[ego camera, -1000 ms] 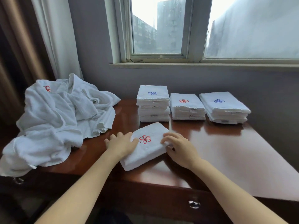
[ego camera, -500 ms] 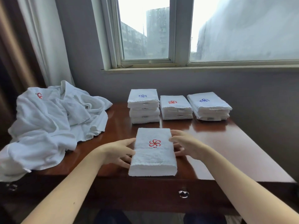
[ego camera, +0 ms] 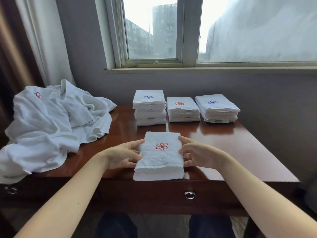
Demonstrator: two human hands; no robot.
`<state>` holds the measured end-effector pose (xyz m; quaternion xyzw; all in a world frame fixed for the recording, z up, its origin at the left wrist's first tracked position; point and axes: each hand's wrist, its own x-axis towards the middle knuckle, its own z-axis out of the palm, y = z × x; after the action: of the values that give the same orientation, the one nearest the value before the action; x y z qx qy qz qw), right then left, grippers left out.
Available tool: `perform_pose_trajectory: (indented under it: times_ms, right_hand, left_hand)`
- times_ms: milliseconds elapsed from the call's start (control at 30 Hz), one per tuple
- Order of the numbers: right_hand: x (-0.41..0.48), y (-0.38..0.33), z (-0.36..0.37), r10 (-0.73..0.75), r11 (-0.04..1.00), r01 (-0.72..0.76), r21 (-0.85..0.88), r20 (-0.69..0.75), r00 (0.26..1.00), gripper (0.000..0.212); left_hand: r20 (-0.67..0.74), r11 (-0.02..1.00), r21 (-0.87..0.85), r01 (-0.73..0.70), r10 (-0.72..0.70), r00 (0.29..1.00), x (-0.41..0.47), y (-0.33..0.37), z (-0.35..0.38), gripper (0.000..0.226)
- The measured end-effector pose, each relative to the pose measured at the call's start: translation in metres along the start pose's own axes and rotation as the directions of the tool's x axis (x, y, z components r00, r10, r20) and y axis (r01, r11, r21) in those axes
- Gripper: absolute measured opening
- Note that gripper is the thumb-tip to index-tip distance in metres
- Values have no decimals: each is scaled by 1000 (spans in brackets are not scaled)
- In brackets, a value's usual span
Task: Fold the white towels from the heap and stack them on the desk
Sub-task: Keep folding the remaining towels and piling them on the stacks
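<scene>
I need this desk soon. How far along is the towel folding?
Done: left stack, middle stack and right stack of folded towels at the back of the desk. In hand: a folded red-emblem towel at the front edge, left hand and right hand pressing its sides, not yet stacked. Left: the heap of unfolded towels at far left.

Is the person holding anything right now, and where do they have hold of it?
The folded towel, between both hands: left hand fingers press its left side, right hand fingers its right side. It lies on the desk.
</scene>
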<state>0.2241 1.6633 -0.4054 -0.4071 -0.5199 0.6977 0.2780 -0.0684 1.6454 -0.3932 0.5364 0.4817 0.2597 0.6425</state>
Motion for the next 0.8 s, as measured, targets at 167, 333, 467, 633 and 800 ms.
perform_pose_trajectory:
  times_ms: [167,333,467,633,800]
  right_hand:
    - [-2,7,-2,-16,998,17,-64,7,1000,89]
    - [-9,7,-6,-116,988,111,-105,-51,992,85]
    - [-13,1,-15,-241,964,227,-139,-91,966,92]
    - [-8,-21,-32,-360,926,329,-188,-167,918,92]
    - [9,-68,-61,-458,882,403,-245,-244,855,85]
  left_hand:
    - [79,991,-121,-50,60,995,1,-5,0,81]
    - [95,950,-277,-147,179,979,5,-10,5,77]
    - [65,909,-323,-265,301,952,17,-5,10,77]
    - [35,907,-147,-395,404,914,35,32,22,82]
    - [-42,884,102,-456,461,886,73,93,28,86]
